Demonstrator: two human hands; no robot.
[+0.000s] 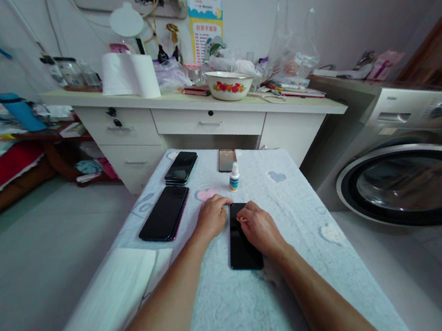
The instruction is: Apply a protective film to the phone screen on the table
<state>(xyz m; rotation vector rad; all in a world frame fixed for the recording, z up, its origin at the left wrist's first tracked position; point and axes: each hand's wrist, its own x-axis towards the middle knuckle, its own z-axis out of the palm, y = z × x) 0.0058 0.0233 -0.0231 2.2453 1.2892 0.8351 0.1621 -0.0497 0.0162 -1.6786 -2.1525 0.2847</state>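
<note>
A black smartphone (243, 245) lies screen up on the cloth-covered table, between my forearms. My left hand (213, 215) rests at its upper left corner, fingers stretched toward the top edge and touching it. Over the upper right part of the screen, my right hand (258, 227) is closed, its curled fingertips pressed on the glass. Whatever those fingers hold, if anything, is hidden. Just beyond the phone stands a small white spray bottle (234, 178) with a blue and yellow label.
Left of my hands lies a large dark phone (165, 213); behind it is a stack of phones (181, 167). A gold-brown phone (227, 160) lies near the far edge. A white desk (209, 113) with a flowered bowl (229, 85) stands behind; a washing machine (401, 122) is at right.
</note>
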